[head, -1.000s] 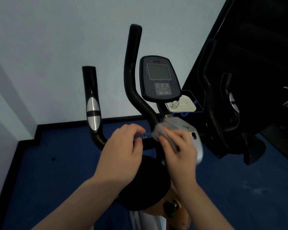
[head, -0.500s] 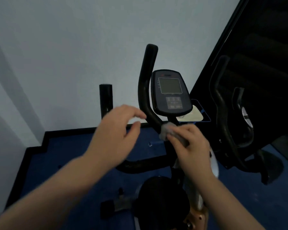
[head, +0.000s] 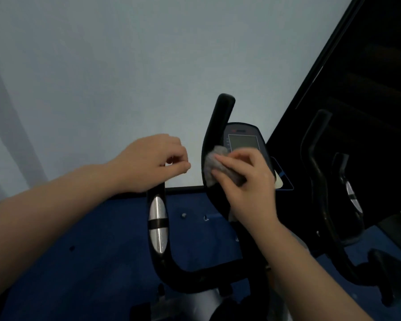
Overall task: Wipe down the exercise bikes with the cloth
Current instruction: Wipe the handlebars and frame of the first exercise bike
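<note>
Gray crumpled cloth point(head: 214, 164) in rt hand point(head: 247, 181) on black handlebar point(head: 214, 126).

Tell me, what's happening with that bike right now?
Right hand presses cloth on right handlebar. Left hand curled over left handlebar. Nothing blocking.

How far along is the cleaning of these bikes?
Nothing in view proves a part finished. In hand: the right hand presses the grey cloth against the near bike's right handlebar, beside the console. The left hand sits atop the left handlebar, holding no cloth. Probably left: the console screen and the second bike to the right.
</note>
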Action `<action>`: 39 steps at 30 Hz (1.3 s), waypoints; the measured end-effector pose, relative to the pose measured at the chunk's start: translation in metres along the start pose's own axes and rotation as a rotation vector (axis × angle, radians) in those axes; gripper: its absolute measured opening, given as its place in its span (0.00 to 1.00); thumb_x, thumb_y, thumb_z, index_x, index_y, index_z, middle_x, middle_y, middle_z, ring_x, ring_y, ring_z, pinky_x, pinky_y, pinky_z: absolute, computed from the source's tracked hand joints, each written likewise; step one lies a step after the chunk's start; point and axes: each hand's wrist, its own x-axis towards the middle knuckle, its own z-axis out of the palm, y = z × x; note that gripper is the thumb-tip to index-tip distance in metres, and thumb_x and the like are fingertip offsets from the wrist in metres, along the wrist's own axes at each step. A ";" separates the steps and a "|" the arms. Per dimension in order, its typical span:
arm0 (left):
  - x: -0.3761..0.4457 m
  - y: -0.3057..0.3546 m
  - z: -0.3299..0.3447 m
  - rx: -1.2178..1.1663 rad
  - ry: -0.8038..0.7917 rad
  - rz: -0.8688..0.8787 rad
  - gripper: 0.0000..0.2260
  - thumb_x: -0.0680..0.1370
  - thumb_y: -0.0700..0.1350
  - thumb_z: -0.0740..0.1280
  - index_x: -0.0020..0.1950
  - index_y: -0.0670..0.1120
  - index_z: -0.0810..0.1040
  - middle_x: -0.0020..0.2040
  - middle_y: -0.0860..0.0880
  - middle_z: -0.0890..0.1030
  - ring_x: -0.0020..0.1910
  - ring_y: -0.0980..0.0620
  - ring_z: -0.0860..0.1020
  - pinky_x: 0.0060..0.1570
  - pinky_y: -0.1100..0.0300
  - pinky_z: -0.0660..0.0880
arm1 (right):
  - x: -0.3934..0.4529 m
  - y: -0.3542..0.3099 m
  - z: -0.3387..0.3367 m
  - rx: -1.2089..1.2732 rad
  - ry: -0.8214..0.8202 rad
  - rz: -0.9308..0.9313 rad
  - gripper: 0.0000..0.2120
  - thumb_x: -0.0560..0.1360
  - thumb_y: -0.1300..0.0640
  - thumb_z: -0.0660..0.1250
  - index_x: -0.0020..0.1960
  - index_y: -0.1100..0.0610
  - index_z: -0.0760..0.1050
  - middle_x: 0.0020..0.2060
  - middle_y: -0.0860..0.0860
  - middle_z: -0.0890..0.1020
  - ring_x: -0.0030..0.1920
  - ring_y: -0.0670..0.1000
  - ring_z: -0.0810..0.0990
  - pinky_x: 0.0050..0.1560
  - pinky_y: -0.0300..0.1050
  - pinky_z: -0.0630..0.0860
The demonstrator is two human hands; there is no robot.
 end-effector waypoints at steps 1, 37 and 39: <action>0.000 -0.001 0.003 0.008 0.029 -0.001 0.15 0.78 0.57 0.58 0.44 0.50 0.79 0.41 0.54 0.77 0.42 0.56 0.73 0.43 0.57 0.71 | 0.010 -0.005 0.009 0.012 -0.023 0.007 0.11 0.70 0.58 0.75 0.53 0.54 0.83 0.47 0.48 0.75 0.48 0.43 0.74 0.51 0.25 0.68; 0.004 0.006 0.022 -0.203 0.324 -0.163 0.16 0.72 0.60 0.53 0.32 0.53 0.73 0.31 0.55 0.75 0.34 0.56 0.74 0.35 0.56 0.72 | 0.086 -0.012 0.050 0.523 0.360 0.308 0.11 0.81 0.50 0.57 0.57 0.51 0.75 0.42 0.32 0.81 0.45 0.35 0.79 0.45 0.27 0.71; 0.004 0.005 0.022 -0.211 0.317 -0.169 0.17 0.72 0.59 0.53 0.32 0.53 0.74 0.31 0.54 0.76 0.33 0.56 0.74 0.35 0.55 0.72 | 0.075 -0.006 0.048 0.491 0.308 0.332 0.09 0.81 0.50 0.58 0.50 0.51 0.75 0.35 0.32 0.79 0.37 0.35 0.77 0.40 0.30 0.71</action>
